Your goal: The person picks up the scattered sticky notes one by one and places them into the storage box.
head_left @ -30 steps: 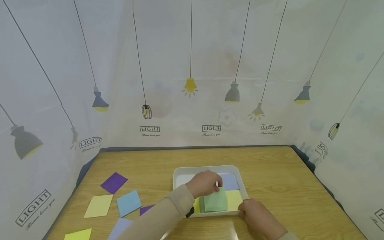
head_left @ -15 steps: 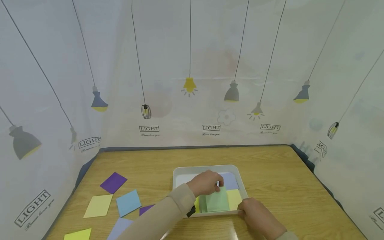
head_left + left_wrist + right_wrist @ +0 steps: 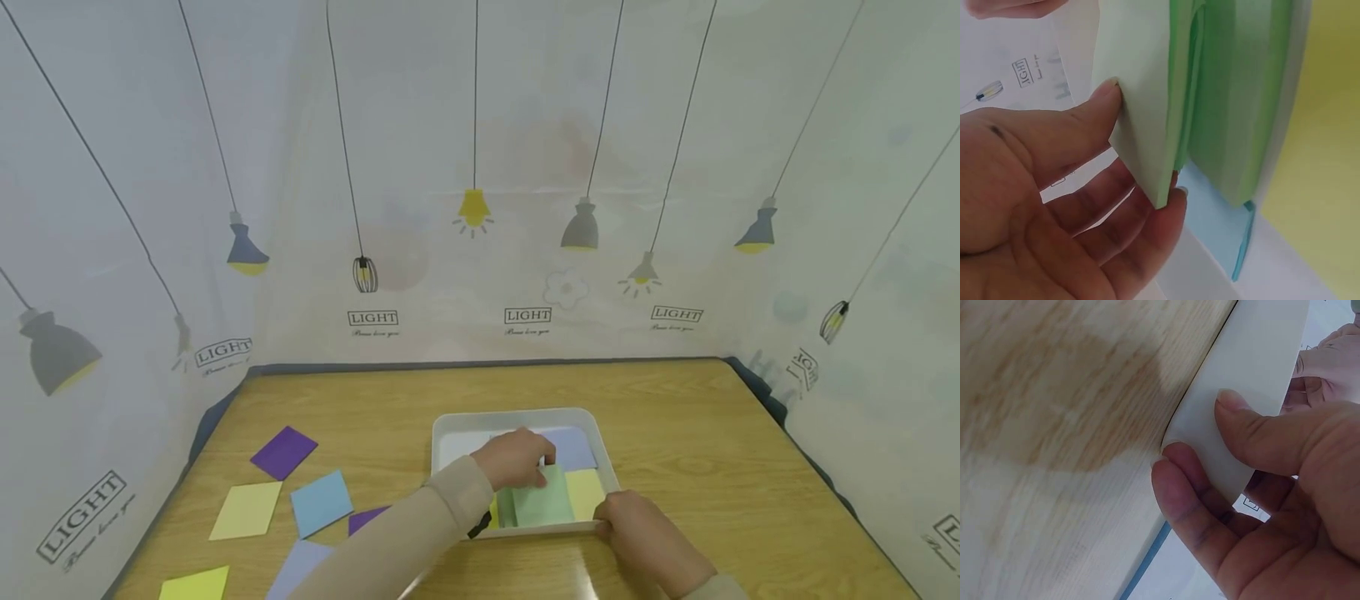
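Note:
My left hand [image 3: 512, 458] pinches the top edge of a light green sticky-note pad [image 3: 1138, 81] over the white tray [image 3: 459, 422], thumb on one face and fingers behind. The pad leans tilted beside another green pad [image 3: 1235, 94], with a narrow gap between them in the left wrist view. A light blue pad [image 3: 1219, 212] lies beneath them. To their right in the tray are a pale yellow pad [image 3: 586, 496] and a lavender pad [image 3: 572, 450]. My right hand [image 3: 648, 537] grips the tray's near right corner, thumb on the wall and fingertips at its outer side.
Left of the tray, several loose pads lie on the wooden table [image 3: 360, 408]: purple [image 3: 285, 452], pale yellow [image 3: 246, 510], light blue [image 3: 321, 503], lavender [image 3: 298, 567] and bright yellow [image 3: 195, 585]. My left sleeve crosses in front of some. A lamp-printed curtain [image 3: 420, 167] surrounds the table.
The green pad in my left hand tips slightly, and more of the green pad to its left shows. My right hand stays at the tray corner; the view shifts a little.

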`<state>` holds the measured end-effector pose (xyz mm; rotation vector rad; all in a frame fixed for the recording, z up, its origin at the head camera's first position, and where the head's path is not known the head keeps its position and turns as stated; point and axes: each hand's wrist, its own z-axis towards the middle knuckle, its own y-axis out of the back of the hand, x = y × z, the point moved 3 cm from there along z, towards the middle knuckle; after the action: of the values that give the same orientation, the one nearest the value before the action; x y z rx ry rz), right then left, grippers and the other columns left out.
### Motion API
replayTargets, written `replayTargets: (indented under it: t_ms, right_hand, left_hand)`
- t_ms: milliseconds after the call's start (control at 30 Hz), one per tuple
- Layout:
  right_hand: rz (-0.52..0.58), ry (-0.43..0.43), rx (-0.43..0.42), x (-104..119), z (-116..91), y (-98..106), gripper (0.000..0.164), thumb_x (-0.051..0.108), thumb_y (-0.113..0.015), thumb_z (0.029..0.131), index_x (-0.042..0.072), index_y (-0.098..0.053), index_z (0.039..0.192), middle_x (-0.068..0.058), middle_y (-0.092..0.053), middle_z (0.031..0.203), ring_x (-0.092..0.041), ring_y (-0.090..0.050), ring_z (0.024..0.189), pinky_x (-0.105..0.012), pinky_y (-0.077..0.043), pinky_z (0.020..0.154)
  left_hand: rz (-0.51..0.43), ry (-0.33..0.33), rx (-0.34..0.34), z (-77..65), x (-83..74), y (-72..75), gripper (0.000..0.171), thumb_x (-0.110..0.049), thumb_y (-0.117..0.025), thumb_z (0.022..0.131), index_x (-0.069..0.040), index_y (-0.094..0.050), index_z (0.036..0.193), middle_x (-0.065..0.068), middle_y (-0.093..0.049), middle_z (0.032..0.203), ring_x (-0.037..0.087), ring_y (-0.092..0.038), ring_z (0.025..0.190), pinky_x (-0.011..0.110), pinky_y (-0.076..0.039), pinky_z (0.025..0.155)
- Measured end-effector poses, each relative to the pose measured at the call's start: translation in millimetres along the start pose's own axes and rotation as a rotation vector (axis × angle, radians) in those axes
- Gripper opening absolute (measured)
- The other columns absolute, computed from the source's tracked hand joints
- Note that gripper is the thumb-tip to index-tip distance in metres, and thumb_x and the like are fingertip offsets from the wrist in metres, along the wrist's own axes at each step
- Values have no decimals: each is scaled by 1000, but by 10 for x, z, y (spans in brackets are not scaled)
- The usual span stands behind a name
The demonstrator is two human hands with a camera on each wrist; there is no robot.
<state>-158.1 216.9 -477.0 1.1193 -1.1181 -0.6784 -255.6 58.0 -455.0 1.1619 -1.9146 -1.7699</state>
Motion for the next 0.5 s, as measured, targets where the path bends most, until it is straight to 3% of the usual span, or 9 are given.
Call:
replayTargets:
  t_ms: [267,500]
  right_hand:
    - [4,-10,10,18,-2,22,17,12,-67,78,15,-63,62,8,-50,59,-7,-39,52,-26,-39,49]
    - [1,-16,19,14,-1,16,14,13,-68,78,14,-64,64,8,-52,60,-7,-40,53,-26,-40,49]
  left_hand:
    - [49,19,50,34,-9,-44,37,-28,-72,77,-22,-63,112,-8,-64,110,7,-54,95,28,-49,80]
    - [77,-1,53,40,-21,-72,39,-27,-72,77,-25,-61,114,-10,-64,109,6,-54,94,28,-49,79]
